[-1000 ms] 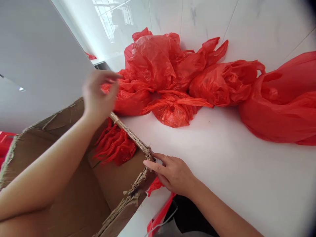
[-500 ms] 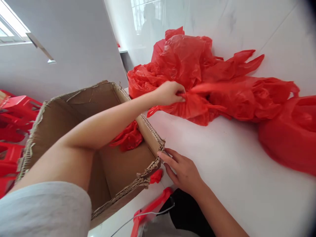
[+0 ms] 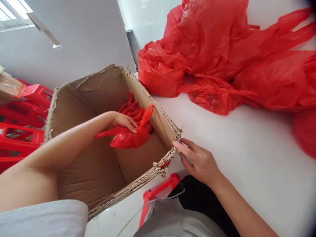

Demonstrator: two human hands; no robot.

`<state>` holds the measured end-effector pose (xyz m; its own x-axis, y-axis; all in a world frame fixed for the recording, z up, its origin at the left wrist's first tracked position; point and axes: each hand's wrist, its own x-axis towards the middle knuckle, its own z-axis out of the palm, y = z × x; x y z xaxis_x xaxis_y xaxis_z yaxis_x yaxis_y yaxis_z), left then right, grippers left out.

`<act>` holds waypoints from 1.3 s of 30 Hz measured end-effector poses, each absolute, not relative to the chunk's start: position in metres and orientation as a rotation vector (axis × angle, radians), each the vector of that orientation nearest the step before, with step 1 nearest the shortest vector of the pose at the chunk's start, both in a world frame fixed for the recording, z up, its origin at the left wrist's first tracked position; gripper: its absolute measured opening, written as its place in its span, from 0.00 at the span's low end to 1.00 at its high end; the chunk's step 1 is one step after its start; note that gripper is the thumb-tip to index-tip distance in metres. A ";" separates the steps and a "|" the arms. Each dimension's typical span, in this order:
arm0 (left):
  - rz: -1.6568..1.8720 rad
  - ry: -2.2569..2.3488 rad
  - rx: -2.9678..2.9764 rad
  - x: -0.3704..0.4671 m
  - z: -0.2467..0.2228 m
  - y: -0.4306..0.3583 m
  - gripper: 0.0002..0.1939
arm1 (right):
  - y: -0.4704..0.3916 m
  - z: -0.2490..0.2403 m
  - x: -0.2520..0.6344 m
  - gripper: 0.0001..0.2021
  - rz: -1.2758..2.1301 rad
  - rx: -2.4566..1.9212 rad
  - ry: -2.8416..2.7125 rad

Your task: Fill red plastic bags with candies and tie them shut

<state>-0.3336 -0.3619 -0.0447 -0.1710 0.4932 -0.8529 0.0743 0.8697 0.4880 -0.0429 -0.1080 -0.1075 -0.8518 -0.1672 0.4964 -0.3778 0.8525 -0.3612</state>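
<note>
Inside the open cardboard box (image 3: 89, 184), my left hand (image 3: 125, 122) grips a small red plastic bag (image 3: 132, 137), its handles sticking out on both sides. Under and behind it, more folded red bags (image 3: 132, 110) lie against the box's far inner wall. My right hand (image 3: 197, 159) rests at the box's right corner, thumb and fingers on the torn rim. On the white table to the right, a large heap of red plastic bags (image 3: 209, 42) spreads out, with a smaller crumpled bag (image 3: 212, 95) at its near edge.
Red plastic stools (image 3: 22, 138) stand stacked on the left, beside another carton (image 3: 10, 85). A red stool frame (image 3: 160, 189) and a thin grey cable (image 3: 148, 205) are near my lap. The white table (image 3: 249, 154) extends right, beyond the box.
My left hand has moved from the heap on the table into the box, bringing a red bag along. My right hand stays at the box corner. The view has shifted.
</note>
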 end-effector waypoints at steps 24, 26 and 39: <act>0.662 2.824 2.217 -0.263 0.070 -0.159 0.14 | -0.110 -0.102 -0.047 0.27 0.547 0.358 -2.585; 0.388 2.691 2.271 -0.251 0.056 -0.109 0.18 | -0.110 -0.103 -0.046 0.28 0.541 0.357 -2.593; 0.426 2.696 1.765 -0.285 0.102 -0.144 0.16 | -0.108 -0.104 -0.046 0.28 0.598 0.357 -2.557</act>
<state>-0.2854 -0.1438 0.1022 -0.4062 0.8839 0.2316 0.9123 0.3779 0.1579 -0.0461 -0.1082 -0.1039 -0.8476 -0.1380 0.5124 -0.3509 0.8701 -0.3461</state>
